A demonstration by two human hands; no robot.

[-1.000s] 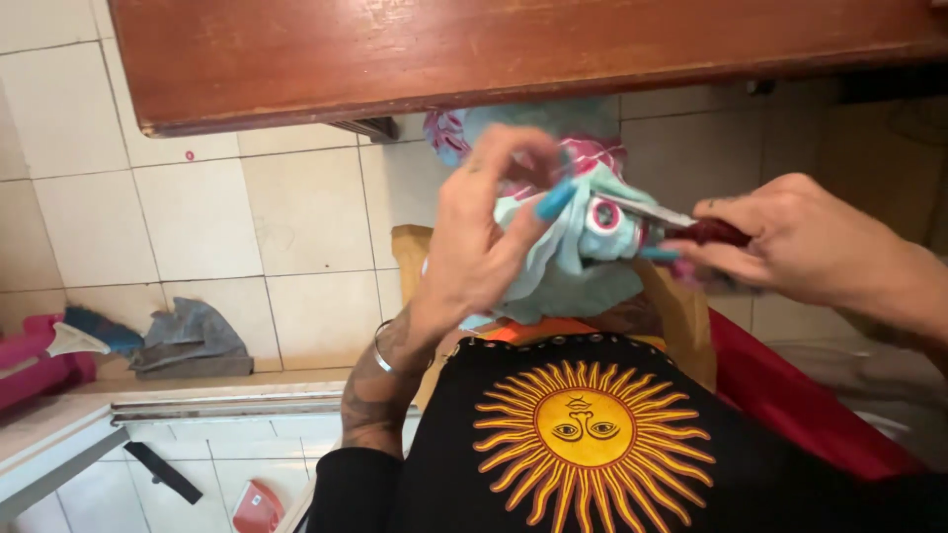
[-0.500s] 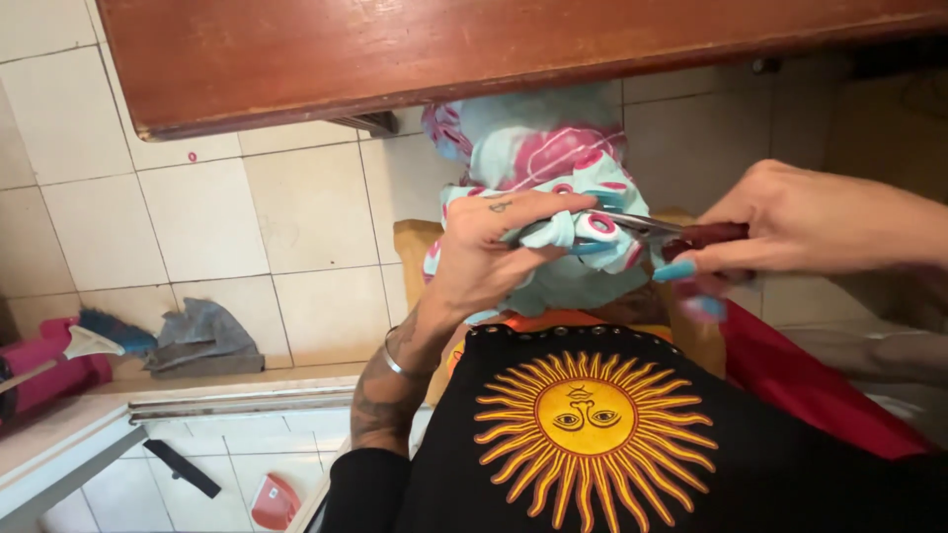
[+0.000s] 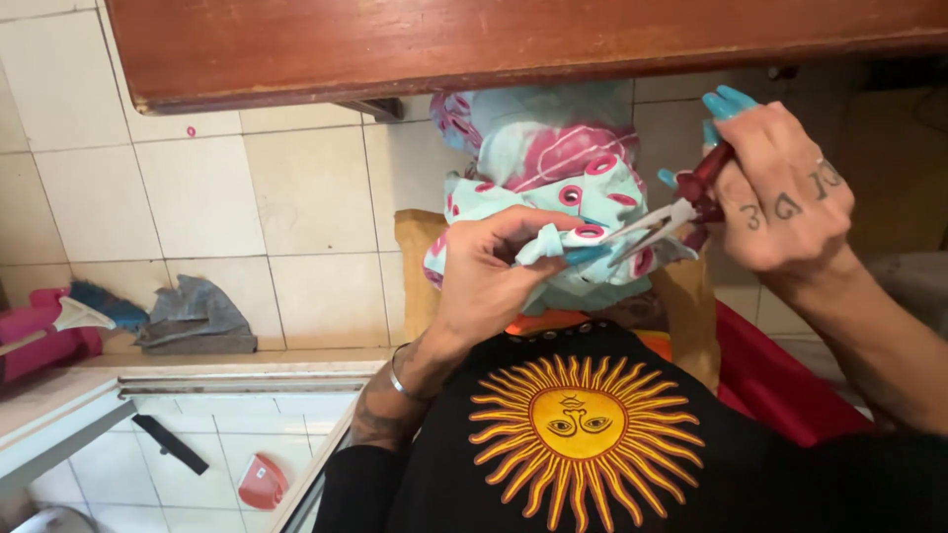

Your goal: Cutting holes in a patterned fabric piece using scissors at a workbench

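- Left hand (image 3: 489, 281) pinching a fold of pale turquoise fabric (image 3: 553, 188) printed with pink rings, fingertips closed on the cloth edge.
- Right hand (image 3: 780, 188) wrapped around dark red scissors (image 3: 681, 202), blades slightly parted and pointing left at the pinched fold, tips touching it.
- Turquoise nails on both hands; small tattoos on the right knuckles, a bracelet (image 3: 395, 370) on the left wrist.
- Black shirt with an orange sun face (image 3: 583, 429) in the foreground.
- Reddish wooden tabletop edge (image 3: 494, 44) across the top.
- Beige tiled floor (image 3: 197, 197) beyond, with a grey cloth (image 3: 197, 316) and a pink dustpan (image 3: 39, 331) at far left.
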